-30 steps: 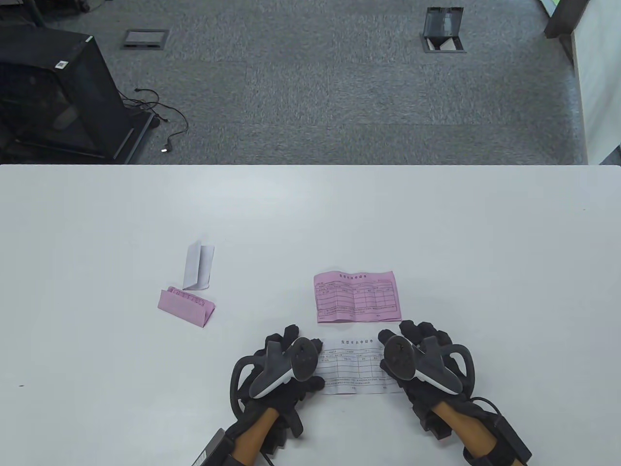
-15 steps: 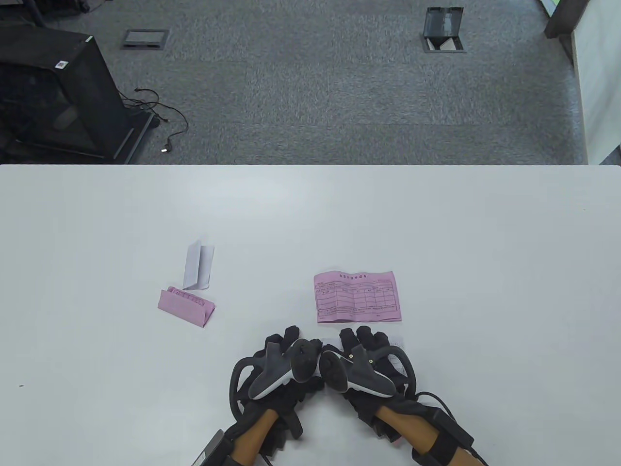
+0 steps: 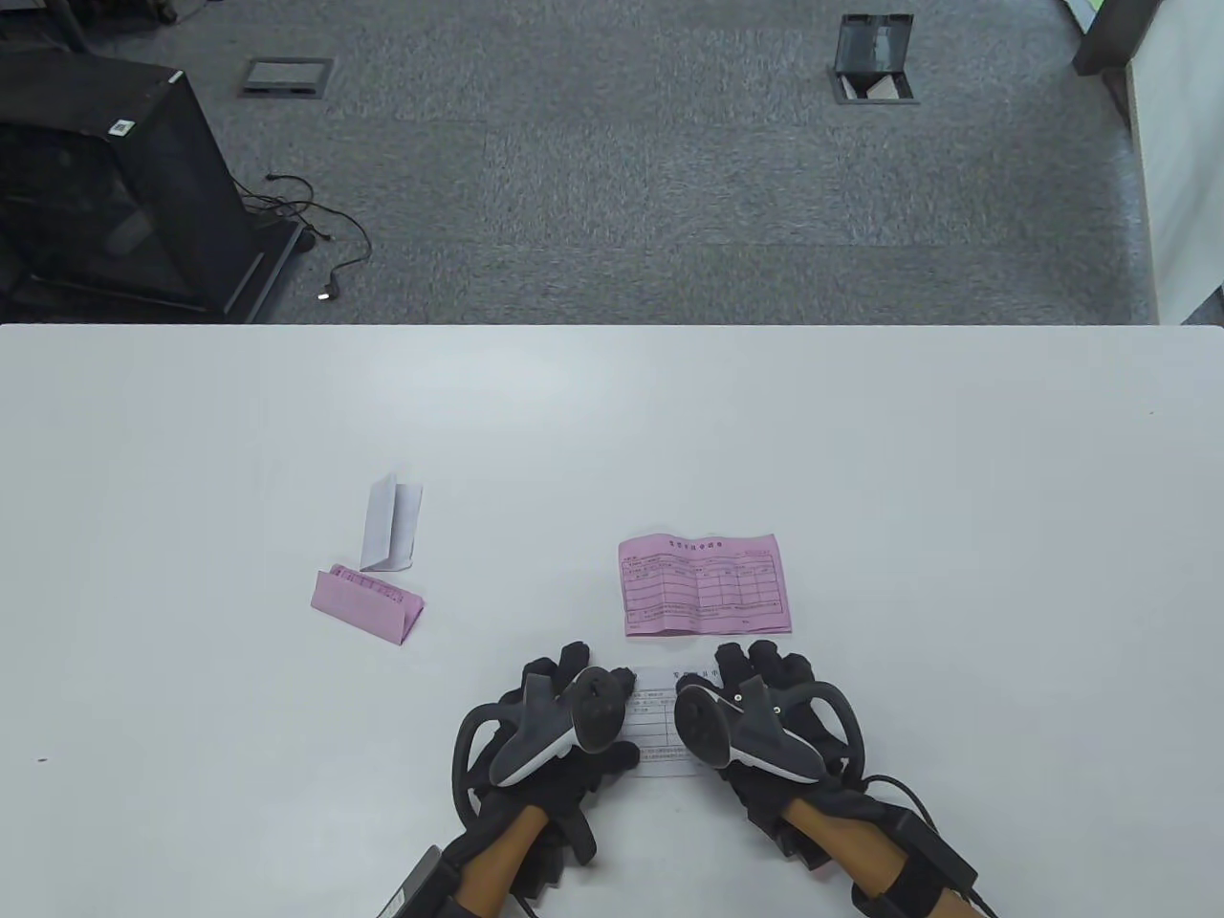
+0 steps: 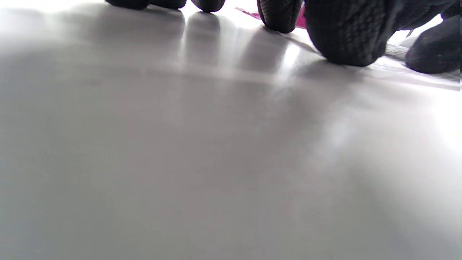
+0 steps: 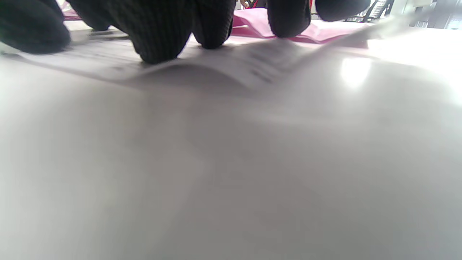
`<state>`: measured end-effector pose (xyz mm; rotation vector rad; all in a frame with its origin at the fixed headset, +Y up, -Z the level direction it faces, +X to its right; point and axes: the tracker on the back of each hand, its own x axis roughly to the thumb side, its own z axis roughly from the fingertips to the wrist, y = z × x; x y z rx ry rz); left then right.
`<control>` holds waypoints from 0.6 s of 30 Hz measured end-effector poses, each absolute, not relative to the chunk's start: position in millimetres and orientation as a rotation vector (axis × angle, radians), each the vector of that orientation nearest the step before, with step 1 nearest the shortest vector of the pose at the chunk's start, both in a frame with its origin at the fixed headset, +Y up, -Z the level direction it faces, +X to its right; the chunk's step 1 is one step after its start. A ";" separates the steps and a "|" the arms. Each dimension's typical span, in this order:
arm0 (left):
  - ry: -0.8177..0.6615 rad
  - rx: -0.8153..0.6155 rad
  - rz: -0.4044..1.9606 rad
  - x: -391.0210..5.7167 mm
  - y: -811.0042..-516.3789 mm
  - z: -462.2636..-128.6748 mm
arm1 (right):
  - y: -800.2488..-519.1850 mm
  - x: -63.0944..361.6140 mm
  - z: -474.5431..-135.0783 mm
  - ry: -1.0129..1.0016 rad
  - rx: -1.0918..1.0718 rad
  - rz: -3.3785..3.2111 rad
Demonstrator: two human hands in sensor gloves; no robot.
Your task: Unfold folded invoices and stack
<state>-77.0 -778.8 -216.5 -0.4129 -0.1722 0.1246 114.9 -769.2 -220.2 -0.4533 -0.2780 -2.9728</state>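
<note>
- Table view: the white rectangular table (image 3: 861,459) fills the lower part; its far edge runs straight across, with grey carpet beyond. Wide bare surface lies on the right side and along the far half.
- Unfolded pink printed invoice (image 3: 704,583) lies flat, face up, near the table's middle, just beyond the hands; its near edge stands apart from the fingertips.
- Unfolded white printed invoice (image 3: 660,727) lies flat at the near edge zone, between and under both hands; only its middle strip with table lines shows. In the right wrist view the white sheet (image 5: 231,68) bows up slightly in front of the fingers.
- Folded pink invoice (image 3: 368,602) lies to the left, well apart from the hands, one flap raised.
- Folded white invoice (image 3: 390,524) stands tent-like just beyond the folded pink one, touching or almost touching it.
- Left hand (image 3: 550,717) rests flat on the white sheet's left end, fingers (image 4: 343,36) extended and pressing down, gripping nothing.
- Right hand (image 3: 760,712) presses the sheet's right part with straight fingers (image 5: 155,29), tips on the paper, no pinch.
</note>
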 end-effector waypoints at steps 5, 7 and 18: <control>-0.172 -0.413 0.125 -77.0 -778.8 -216.5 | -769.9 138.0 -220.3 -0.285 -0.397 -2.994; -0.168 -0.416 0.128 -77.2 -778.5 -216.4 | -770.0 147.0 -220.7 -0.287 -0.374 -3.001; -0.166 -0.420 0.131 -77.5 -778.6 -216.3 | -769.4 184.7 -222.2 -0.307 -0.274 -3.015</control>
